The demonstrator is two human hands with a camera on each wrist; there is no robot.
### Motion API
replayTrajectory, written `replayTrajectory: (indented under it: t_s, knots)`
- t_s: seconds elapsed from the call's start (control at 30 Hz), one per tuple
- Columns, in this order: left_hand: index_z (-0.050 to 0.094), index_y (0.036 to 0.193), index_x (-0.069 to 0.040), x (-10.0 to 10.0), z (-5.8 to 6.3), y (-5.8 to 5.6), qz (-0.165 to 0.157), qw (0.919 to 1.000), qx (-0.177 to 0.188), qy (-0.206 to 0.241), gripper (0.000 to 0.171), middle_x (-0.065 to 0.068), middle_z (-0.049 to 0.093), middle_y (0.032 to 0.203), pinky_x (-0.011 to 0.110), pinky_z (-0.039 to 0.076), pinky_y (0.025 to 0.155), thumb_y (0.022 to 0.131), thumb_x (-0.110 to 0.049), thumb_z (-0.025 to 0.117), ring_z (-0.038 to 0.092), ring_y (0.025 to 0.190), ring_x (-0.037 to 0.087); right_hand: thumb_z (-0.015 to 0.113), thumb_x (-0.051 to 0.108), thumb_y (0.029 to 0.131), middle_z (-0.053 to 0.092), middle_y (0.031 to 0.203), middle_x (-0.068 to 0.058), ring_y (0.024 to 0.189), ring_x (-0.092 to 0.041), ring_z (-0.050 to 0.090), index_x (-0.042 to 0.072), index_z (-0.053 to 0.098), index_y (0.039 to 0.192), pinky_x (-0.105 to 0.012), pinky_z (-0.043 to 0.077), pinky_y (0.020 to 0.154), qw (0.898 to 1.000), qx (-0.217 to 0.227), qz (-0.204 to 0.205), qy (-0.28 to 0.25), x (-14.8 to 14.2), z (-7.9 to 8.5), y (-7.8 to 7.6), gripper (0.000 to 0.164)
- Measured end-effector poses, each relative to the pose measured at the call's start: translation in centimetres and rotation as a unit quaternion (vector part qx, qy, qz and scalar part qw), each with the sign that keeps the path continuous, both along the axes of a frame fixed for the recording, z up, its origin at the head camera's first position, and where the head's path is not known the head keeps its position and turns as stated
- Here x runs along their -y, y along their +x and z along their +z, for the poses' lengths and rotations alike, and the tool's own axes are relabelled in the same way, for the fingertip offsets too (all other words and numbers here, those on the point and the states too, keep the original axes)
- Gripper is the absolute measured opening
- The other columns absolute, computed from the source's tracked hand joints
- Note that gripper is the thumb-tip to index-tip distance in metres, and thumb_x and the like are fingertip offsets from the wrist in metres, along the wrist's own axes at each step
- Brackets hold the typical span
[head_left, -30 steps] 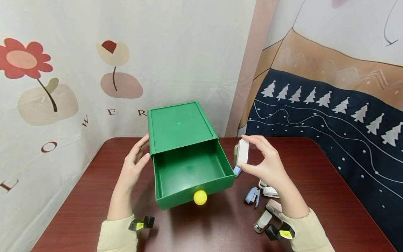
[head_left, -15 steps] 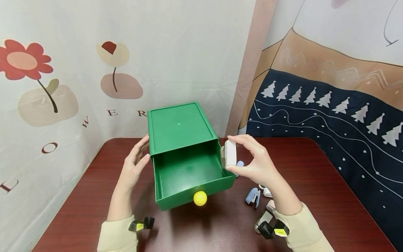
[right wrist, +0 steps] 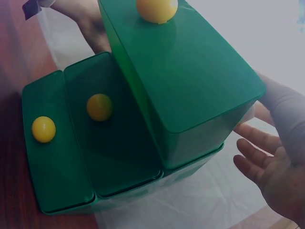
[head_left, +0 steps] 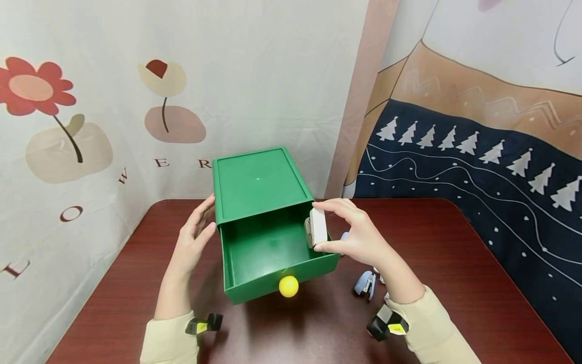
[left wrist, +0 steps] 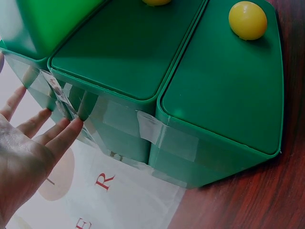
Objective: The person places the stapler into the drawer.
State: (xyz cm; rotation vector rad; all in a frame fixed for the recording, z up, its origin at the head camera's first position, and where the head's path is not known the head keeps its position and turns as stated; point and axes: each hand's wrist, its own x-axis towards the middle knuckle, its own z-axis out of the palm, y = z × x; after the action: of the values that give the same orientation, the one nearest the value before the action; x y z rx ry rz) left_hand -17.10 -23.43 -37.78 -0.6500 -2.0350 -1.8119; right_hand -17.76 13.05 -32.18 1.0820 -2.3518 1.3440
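A green drawer cabinet (head_left: 261, 182) stands on the table, its top drawer (head_left: 245, 293) pulled out by a yellow knob side facing me. My right hand (head_left: 356, 232) pinches a white stapler (head_left: 320, 226) between thumb and fingers, over the drawer's right edge. In the right wrist view the right hand (right wrist: 281, 167) shows beside the drawer, which hides the stapler. My left hand (head_left: 191, 247) is at the cabinet's left side, thumb apart from the fingers. The left wrist view shows the left hand (left wrist: 33, 152) with fairly straight fingertips against the taped side.
A light blue stapler (head_left: 365, 284) lies on the dark red table (head_left: 445, 253), right of the drawer. Another blue item (head_left: 344, 235) is partly hidden behind my right hand. Two lower drawers with yellow knobs (left wrist: 248, 20) are pushed in. A printed cloth (head_left: 254, 76) hangs behind.
My right hand has carried the white stapler leftward, from right of the cabinet to over the drawer's right edge. The left hand and the cabinet have stayed in place.
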Motion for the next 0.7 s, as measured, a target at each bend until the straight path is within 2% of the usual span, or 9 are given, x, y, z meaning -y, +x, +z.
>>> replayTrajectory:
  t_s: [0.3,0.57,0.7]
  knots:
    - [0.036,0.147,-0.005,0.0,0.1,0.0,0.001,1.0000,0.005,-0.003,0.053,0.008,0.036,0.150,0.024,0.035,0.099,0.096,0.005,0.046,0.038,0.132,0.019,0.090,0.025,0.066,0.057,0.125,0.003,0.115,-0.015,0.046,0.010,0.062,0.127,-0.045,0.042,0.092,0.998,0.000,0.028,0.051,0.1,0.0,-0.9,0.069]
    - [0.036,0.147,-0.003,0.0,0.1,0.0,-0.005,1.0000,0.001,0.007,0.053,0.009,0.036,0.150,0.024,0.035,0.099,0.096,0.007,0.045,0.039,0.131,0.020,0.089,0.029,0.068,0.058,0.121,0.006,0.114,-0.014,0.045,0.011,0.064,0.125,-0.041,0.044,0.090,0.994,0.010,0.033,0.107,0.2,0.8,-1.0,0.065]
    - [0.036,0.147,-0.003,-0.1,0.0,0.1,0.000,1.0000,0.003,0.007,0.053,0.009,0.036,0.149,0.022,0.035,0.098,0.096,0.007,0.045,0.039,0.130,0.019,0.087,0.028,0.070,0.059,0.121,0.006,0.114,-0.015,0.046,0.011,0.065,0.124,-0.041,0.043,0.092,0.993,0.012,0.036,0.110,0.1,0.9,-0.8,0.060]
